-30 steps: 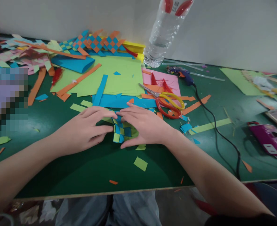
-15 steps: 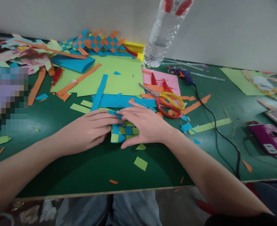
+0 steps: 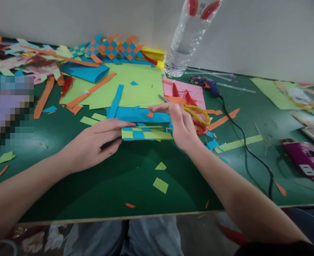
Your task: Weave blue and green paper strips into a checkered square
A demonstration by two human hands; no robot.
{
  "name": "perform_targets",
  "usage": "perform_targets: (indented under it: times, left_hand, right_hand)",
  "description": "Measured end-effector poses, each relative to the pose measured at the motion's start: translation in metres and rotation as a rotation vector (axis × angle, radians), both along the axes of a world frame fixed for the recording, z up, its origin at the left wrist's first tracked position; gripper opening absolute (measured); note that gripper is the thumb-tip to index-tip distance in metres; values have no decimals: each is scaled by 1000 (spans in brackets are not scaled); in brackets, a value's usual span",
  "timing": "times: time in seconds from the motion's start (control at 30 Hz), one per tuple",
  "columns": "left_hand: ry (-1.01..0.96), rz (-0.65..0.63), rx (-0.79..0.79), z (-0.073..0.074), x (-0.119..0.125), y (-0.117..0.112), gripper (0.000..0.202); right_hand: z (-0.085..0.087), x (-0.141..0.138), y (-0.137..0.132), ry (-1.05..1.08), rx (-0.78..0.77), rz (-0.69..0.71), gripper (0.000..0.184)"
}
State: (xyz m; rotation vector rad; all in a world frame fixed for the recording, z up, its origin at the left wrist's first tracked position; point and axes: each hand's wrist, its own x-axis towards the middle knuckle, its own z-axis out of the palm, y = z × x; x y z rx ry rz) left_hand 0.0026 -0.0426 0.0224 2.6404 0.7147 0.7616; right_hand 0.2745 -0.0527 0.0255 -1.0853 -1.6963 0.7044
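Note:
A woven piece of green and blue paper strips (image 3: 138,133) is raised and tilted nearly edge-on above the table's near middle. My left hand (image 3: 100,142) pinches its left end, thumb below and fingers on top. My right hand (image 3: 182,124) is beside the loose right ends of the green strips, fingers stretched out to the left and holding nothing; whether it touches the strips I cannot tell. Behind the weave lie a wide blue paper strip (image 3: 143,115) and a narrow blue strip (image 3: 117,101). My right hand partly covers the scissors (image 3: 199,113) with yellow and red handles.
Green sheets (image 3: 135,90) and finished woven pieces (image 3: 111,49) lie toward the wall. A water bottle (image 3: 186,39) stands behind a pink sheet with red tassels (image 3: 187,96). To the right are a corded glue gun (image 3: 211,87) and a purple case (image 3: 303,156). Paper scraps (image 3: 160,185) lie in front.
The woven piece has gone from lying fairly flat to tilted up, a little farther from me. My right hand has come off it, moving right and up, and now covers part of the scissors.

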Motion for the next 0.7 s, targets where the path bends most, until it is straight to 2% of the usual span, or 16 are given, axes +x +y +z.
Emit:
perform_targets:
  times: [0.13, 0.33, 0.57, 0.7]
  left_hand:
    - [-72, 163, -107, 6, -2, -1, 27]
    - [-240, 415, -341, 7, -3, 1, 30]
    - [-434, 509, -628, -5, -8, 5, 26]
    - [-591, 543, -789, -4, -3, 4, 23]
  right_hand:
    - [-2, 1, 3, 37, 72, -120, 60]
    - [-2, 0, 1, -90, 134, -218, 54]
    - [0, 1, -1, -223, 131, -168, 33]
    - [0, -1, 0, -342, 170, -109, 22]
